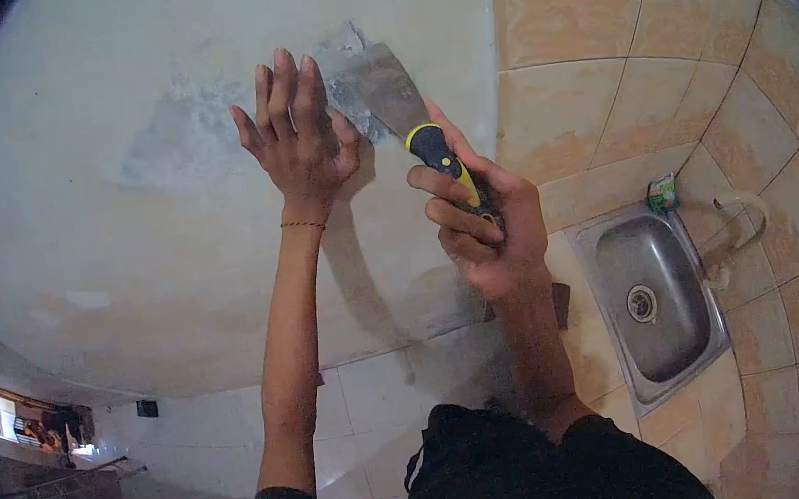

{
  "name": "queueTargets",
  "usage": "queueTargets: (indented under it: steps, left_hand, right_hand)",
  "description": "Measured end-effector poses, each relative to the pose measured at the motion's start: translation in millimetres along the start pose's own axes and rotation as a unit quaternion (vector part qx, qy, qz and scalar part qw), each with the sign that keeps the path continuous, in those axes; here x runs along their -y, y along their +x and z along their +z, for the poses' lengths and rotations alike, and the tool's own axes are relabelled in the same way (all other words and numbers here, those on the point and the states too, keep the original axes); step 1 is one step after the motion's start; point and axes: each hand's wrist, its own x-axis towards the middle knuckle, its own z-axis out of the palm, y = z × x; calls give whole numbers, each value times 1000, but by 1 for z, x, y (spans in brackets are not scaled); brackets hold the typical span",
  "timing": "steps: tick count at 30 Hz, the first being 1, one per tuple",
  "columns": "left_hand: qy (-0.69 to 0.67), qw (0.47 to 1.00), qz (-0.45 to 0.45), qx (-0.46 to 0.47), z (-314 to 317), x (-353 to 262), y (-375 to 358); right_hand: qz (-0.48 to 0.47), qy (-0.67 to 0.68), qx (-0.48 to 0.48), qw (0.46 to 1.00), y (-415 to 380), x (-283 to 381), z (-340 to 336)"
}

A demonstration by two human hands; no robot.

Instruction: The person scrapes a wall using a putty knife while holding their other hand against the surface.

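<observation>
Fingers spread, my left hand (301, 141) lies against the pale wall (171, 279), over a grey, scraped patch (171, 138). A thin cord bracelet is round its wrist. My right hand (492, 222) is wrapped round the black and yellow handle of a putty knife (384, 95). The knife's broad metal blade points up and left, over peeling, flaking paint (353, 35) just right of my left hand.
To the right, beige tiles (592, 103) cover the wall. A steel sink (654, 302) is set in a tiled counter, with a green packet (662, 194) and a pale tap (742, 209) beside it. A small window (3, 415) is at the far left.
</observation>
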Motion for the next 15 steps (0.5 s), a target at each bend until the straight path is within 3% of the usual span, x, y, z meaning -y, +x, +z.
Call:
queueTargets:
  steps: [15]
  left_hand:
    - [3, 1000, 0, 1, 0, 1, 0]
  right_hand:
    - [7, 5, -5, 1000, -1, 4, -1]
